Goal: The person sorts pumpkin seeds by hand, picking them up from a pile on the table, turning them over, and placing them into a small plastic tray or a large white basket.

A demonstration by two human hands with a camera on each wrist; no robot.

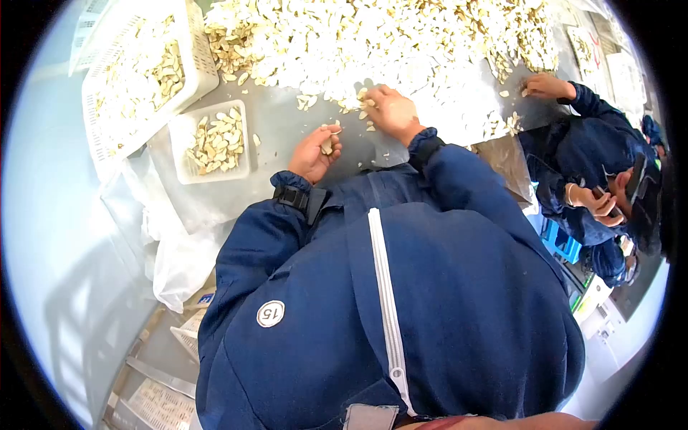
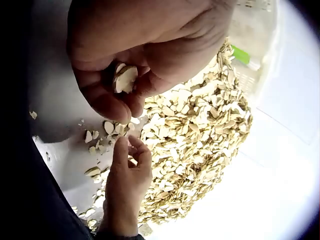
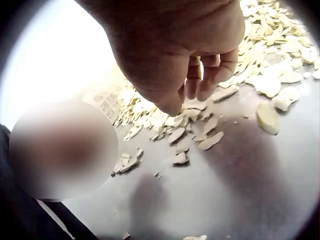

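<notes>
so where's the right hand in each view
Head: right hand is in the upper part, just right of centre.
Left wrist: low, left of centre, below the larger left hand.
Right wrist: top centre, large.
Shared landmark: the heap of pale slices.

The person wears a navy-blue jacket (image 1: 480, 301) with a broad white zip (image 1: 385, 294) down the front. A round white badge (image 1: 271, 314) on the left chest reads 15. A black buckled strap (image 1: 291, 197) circles the left cuff (image 1: 292, 179), a black band (image 1: 428, 147) the right. A pale patch (image 1: 370, 417) marks the collar area.
</notes>
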